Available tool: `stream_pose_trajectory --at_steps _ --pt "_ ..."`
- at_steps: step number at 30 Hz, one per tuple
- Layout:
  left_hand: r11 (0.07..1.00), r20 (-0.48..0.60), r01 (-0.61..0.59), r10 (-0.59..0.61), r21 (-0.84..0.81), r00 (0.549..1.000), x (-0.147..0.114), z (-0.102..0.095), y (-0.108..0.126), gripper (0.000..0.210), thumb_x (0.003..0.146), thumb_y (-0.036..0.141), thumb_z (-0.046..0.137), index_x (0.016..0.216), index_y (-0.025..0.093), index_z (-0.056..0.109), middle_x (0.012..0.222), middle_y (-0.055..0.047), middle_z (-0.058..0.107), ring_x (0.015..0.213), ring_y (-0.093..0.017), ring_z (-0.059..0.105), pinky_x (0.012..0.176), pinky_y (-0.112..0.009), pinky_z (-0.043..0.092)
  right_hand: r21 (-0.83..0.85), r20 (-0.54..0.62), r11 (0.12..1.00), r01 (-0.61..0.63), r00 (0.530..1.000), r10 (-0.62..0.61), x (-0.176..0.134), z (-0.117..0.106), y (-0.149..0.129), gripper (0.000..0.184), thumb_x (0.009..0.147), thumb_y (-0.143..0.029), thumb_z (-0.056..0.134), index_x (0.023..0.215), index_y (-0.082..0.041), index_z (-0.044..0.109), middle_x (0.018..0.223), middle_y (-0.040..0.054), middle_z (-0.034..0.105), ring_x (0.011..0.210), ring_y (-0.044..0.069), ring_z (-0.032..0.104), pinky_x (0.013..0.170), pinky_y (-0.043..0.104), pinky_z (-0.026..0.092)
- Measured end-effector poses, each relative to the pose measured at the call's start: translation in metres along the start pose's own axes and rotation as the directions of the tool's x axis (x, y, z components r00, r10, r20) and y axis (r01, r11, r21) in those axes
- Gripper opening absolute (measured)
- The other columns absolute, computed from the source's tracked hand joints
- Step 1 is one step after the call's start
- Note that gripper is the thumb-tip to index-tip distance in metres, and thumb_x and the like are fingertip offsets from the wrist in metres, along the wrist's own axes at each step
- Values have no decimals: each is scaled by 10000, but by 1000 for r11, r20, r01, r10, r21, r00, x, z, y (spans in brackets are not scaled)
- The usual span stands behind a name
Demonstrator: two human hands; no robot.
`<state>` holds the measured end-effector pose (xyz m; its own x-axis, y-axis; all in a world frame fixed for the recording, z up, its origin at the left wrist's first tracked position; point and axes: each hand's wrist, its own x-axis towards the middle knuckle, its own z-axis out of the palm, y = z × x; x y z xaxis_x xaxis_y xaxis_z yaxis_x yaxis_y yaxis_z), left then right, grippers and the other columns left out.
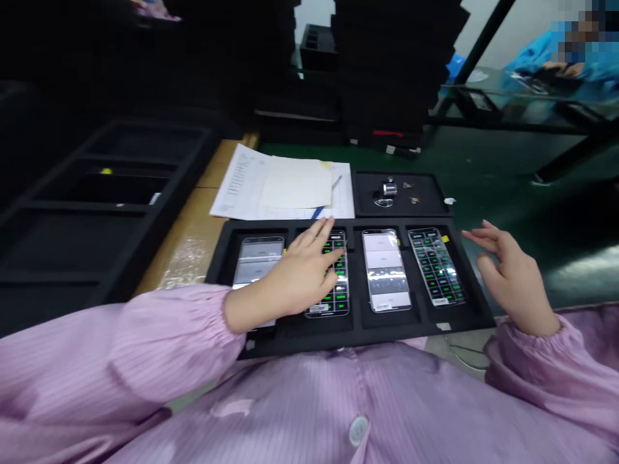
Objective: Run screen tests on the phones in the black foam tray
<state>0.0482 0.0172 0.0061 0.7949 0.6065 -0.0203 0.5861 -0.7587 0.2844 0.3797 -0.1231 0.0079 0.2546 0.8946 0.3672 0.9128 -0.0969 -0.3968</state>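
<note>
Before me lies a black foam tray point(300, 335) with several phones in its compartments. My left hand point(304, 274) reaches over the second phone point(341, 283) from the left, fingers apart; whether a fingertip touches its dark screen of green labels cannot be told. Partly behind my left arm is the leftmost phone point(261, 250), its screen light grey. The third phone point(387, 270) shows white and grey bands. At the right end, the fourth phone point(436, 267) has a dark grid with green text. My right hand point(515, 277) hovers beside the tray's right edge, fingers spread, holding nothing.
Behind the tray are printed sheets point(236, 187), a blue pen point(318, 212) and a smaller black tray point(367, 200) with a metal cylinder point(388, 187) and small parts. Empty-looking black trays point(62, 245) stand left. Tall dark stacks point(396, 64) rise behind. A person in blue point(532, 55) sits far right.
</note>
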Motion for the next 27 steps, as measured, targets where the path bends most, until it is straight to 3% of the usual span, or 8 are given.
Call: stream_pose_trajectory --at_steps 7,11,14,18,20,22,24,27 --pt "1000 -274 5 1 20 962 -31 -35 -11 474 982 355 361 1380 223 582 1688 -41 149 1536 -376 175 1199 -631 281 -2 220 990 140 966 -136 -3 22 24 378 882 -128 386 1208 -211 558 1248 85 693 1397 298 464 1171 630 313" --pt "998 -374 64 -49 28 926 -62 -50 -21 461 999 368 382 1446 364 490 1689 70 120 1536 -358 184 1227 -639 212 66 139 996 56 988 -65 -10 21 25 383 916 -153 395 1272 -224 519 1290 93 674 1419 291 436 1168 610 323" --pt "980 -417 190 -194 -51 888 -92 -44 -38 512 997 367 384 1463 576 355 1659 215 107 1541 -344 170 1237 -655 151 202 44 975 -94 995 87 -24 21 39 418 943 -228 456 1361 -241 462 1386 121 611 1409 288 449 1138 558 389" --pt "900 -396 382 -435 -208 809 -134 -9 -65 515 976 401 423 1381 709 347 1605 321 144 1527 -346 220 1233 -667 178 465 51 865 -190 981 188 -46 35 56 480 966 -288 450 1440 -264 381 1526 132 470 1414 269 443 1140 513 416" --pt "859 -350 426 -506 -284 788 -146 10 -73 497 976 409 428 1379 695 372 1612 277 206 1511 -340 270 1213 -666 247 498 23 842 -208 974 227 -52 40 54 500 970 -290 435 1462 -258 356 1548 143 437 1426 271 425 1141 522 416" --pt "854 -342 433 -514 -287 787 -149 21 -76 492 978 409 430 1416 630 388 1631 187 253 1494 -336 313 1191 -655 305 407 -20 895 -185 977 211 -51 38 44 518 970 -291 448 1477 -244 353 1536 150 449 1442 288 400 1165 563 369" --pt "883 -372 411 -469 -228 801 -142 20 -74 485 979 407 432 1447 531 419 1637 93 299 1483 -336 341 1188 -639 320 226 -1 970 -91 996 93 -42 34 30 496 965 -273 454 1457 -242 405 1487 128 509 1467 302 352 1192 604 298" --pt "929 -403 346 -368 -128 838 -118 3 -68 448 986 398 402 1415 349 521 1606 -28 383 1474 -337 359 1202 -615 302 51 155 994 98 982 -105 -21 32 12 462 953 -223 416 1412 -233 466 1424 109 566 1489 308 303 1209 629 240"
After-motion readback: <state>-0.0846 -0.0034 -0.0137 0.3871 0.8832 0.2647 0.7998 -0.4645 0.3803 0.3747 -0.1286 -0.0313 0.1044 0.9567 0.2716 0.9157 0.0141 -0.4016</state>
